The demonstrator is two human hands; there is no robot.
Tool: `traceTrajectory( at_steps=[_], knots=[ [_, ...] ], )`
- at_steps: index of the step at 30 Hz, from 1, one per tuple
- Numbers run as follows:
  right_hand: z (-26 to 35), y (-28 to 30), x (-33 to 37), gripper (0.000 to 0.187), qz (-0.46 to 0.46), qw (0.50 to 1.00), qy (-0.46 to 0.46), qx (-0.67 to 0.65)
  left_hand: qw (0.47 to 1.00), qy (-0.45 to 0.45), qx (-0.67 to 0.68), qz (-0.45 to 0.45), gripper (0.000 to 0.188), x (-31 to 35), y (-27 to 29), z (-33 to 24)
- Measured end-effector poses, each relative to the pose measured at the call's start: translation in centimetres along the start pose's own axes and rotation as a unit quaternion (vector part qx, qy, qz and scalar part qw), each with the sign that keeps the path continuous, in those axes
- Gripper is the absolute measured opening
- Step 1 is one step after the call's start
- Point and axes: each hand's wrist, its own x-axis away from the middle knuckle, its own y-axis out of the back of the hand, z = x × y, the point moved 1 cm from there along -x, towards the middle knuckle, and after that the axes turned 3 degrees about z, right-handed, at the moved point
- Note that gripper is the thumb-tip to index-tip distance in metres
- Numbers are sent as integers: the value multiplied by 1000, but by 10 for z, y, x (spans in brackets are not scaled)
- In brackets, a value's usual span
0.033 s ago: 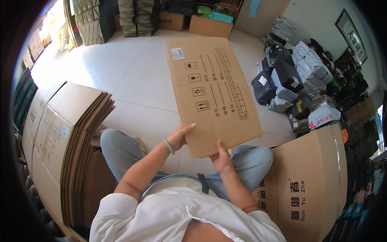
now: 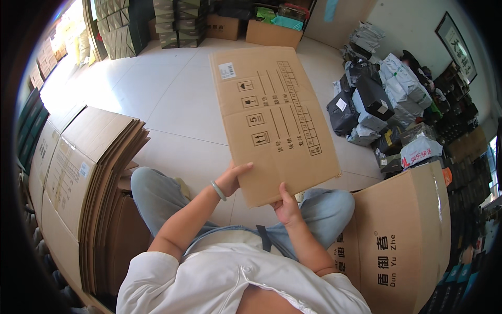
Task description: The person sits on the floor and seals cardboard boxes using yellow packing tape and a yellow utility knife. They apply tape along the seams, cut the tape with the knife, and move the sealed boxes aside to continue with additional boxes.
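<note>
The flat cardboard piece (image 2: 277, 125) I hold has shifted only slightly since the earlier frame; its far end, with the white label (image 2: 227, 70), sits a touch further left and away from me; my hands have barely changed place, and the stack of flattened cartons (image 2: 97, 149) on my left and the large carton (image 2: 402, 230) on my right look the same.

The cardboard lies in front of me, stretching away from both hands above the tiled floor (image 2: 178, 104); my left hand (image 2: 230, 177) grips its left edge near the close corner, thumb on the printed face; my right hand (image 2: 287, 206) pinches the near edge, thumb on top; the fingers under the sheet are mostly hidden, so I cannot tell how they are spread; a pale bracelet (image 2: 218, 190) circles my left wrist; the heap of parcels (image 2: 387, 99) lies well apart, ahead to the right.
</note>
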Motion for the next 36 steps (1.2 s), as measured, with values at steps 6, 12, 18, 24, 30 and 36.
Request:
traceTrajectory(
  at_steps=[6, 12, 18, 24, 30, 36],
  knots=[
    [-14, -13, 3, 51, 12, 999, -44, 1, 992, 9, 124, 11, 58, 9, 14, 8],
    [-25, -3, 2, 54, -21, 993, -115, -13, 979, 4, 192, 71, 55, 10, 23, 20],
    [-12, 28, 1, 73, -96, 920, -313, 216, 986, -33, 162, 30, 52, 22, 31, 34],
    [-22, 25, -1, 65, -82, 996, 13, 26, 986, -38, 151, 64, 53, 31, 31, 35],
    [-7, 23, -14, 50, -164, 978, 131, -13, 984, -7, 174, 45, 52, 23, 17, 53],
    [36, 15, -7, 40, -268, 938, 202, 90, 962, 25, 197, 188, 47, 20, 15, 69]
  ],
)
